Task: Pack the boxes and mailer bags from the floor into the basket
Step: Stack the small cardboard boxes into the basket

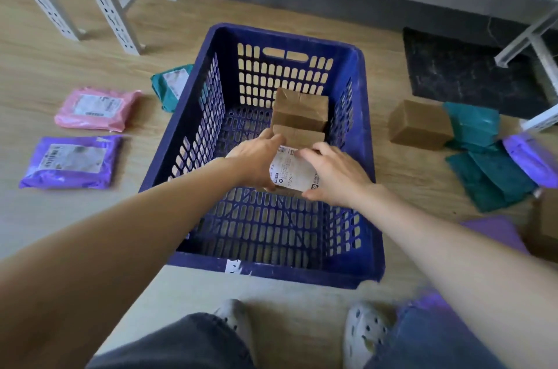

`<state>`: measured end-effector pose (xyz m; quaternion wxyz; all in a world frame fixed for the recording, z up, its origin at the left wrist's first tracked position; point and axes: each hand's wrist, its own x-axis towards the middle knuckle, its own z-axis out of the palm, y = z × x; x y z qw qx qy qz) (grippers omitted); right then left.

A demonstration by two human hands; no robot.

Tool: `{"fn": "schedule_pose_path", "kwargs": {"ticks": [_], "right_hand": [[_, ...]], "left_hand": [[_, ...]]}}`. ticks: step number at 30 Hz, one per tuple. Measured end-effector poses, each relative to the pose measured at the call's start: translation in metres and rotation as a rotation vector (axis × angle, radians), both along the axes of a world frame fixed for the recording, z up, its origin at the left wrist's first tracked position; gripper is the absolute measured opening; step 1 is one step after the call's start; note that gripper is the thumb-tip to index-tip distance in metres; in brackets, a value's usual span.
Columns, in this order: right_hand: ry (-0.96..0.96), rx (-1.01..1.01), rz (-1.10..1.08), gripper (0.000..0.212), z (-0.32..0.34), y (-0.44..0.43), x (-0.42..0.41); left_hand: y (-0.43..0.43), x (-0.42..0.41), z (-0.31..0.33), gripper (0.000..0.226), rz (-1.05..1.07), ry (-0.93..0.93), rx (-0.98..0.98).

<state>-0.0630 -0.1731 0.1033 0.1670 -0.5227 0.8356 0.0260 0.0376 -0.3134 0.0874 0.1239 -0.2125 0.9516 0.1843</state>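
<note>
so nearest the camera are grey clogs [367, 335] and jeans, then the blue basket [271, 272] sitting on the wood floor. both hands are down inside it: left hand [256, 157] and right hand [335, 175] each curled round one side of a labelled box [290, 169], gripping it between them. just past it are two more brown boxes [302, 110] toward the basket's far right. still out on the floor: purple mailer [72, 161] and pink mailer [96, 108] on the left, a loose box [419, 125] and teal mailers [489, 175] on the right
</note>
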Motion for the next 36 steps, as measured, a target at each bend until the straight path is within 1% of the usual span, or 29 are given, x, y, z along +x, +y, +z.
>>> {"fn": "schedule_pose_path", "kwargs": {"ticks": [5, 10, 15, 18, 22, 26, 33, 36], "right_hand": [[-0.05, 0.068, -0.054, 0.081, -0.04, -0.016, -0.008], [-0.057, 0.135, -0.095, 0.085, -0.066, -0.029, -0.019], [-0.057, 0.198, -0.12, 0.09, -0.083, -0.041, -0.029], [-0.043, 0.217, -0.139, 0.092, -0.091, -0.047, -0.032], [-0.024, 0.155, -0.172, 0.089, -0.097, -0.05, -0.036], [-0.029, 0.127, -0.191, 0.088, -0.102, -0.052, -0.039], [-0.037, 0.121, -0.246, 0.083, -0.103, -0.053, -0.035], [-0.046, 0.128, -0.245, 0.082, -0.096, -0.052, -0.034]], "left_hand": [[-0.009, -0.014, -0.046, 0.1, 0.009, -0.049, 0.075], [-0.015, -0.029, -0.079, 0.098, 0.039, -0.048, 0.119], [-0.013, -0.034, -0.105, 0.096, 0.108, 0.042, 0.216], [-0.012, -0.036, -0.117, 0.094, 0.138, 0.097, 0.229], [-0.016, -0.044, -0.128, 0.084, 0.195, 0.172, 0.192], [-0.016, -0.049, -0.135, 0.074, 0.226, 0.198, 0.187], [-0.016, -0.045, -0.125, 0.07, 0.242, 0.153, 0.255], [-0.011, -0.038, -0.117, 0.076, 0.231, 0.092, 0.233]]}}
